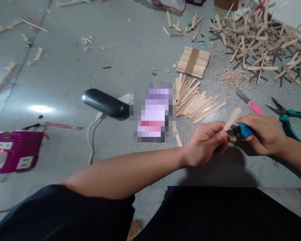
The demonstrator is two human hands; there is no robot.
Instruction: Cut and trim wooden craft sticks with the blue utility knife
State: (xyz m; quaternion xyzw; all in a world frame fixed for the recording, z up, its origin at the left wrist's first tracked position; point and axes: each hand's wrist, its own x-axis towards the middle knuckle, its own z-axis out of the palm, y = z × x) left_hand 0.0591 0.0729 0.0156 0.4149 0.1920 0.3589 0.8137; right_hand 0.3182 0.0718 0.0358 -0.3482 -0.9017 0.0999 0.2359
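Observation:
My left hand (208,142) is closed on a flat wooden stick (232,118), pinched between thumb and fingers, with its rounded end pointing up and right. Wrapped round a blue-handled cutting tool (246,130) is my right hand (262,132). The tool's dark metal head touches or nearly touches the stick beside my left thumb; the exact contact is hidden by my fingers. Loose wooden sticks (197,102) lie fanned out beyond my left hand. Above them sits a banded bundle of sticks (193,62). A pink-handled knife (255,107) rests just beyond my right hand.
Teal-handled pliers (286,115) lie at the right. A heap of joined sticks (263,40) and wood shavings (232,78) are at the upper right. Left of the sticks are a blurred-out phone (154,113), a black lamp-like device (105,103) with a cable, and a purple box (20,147).

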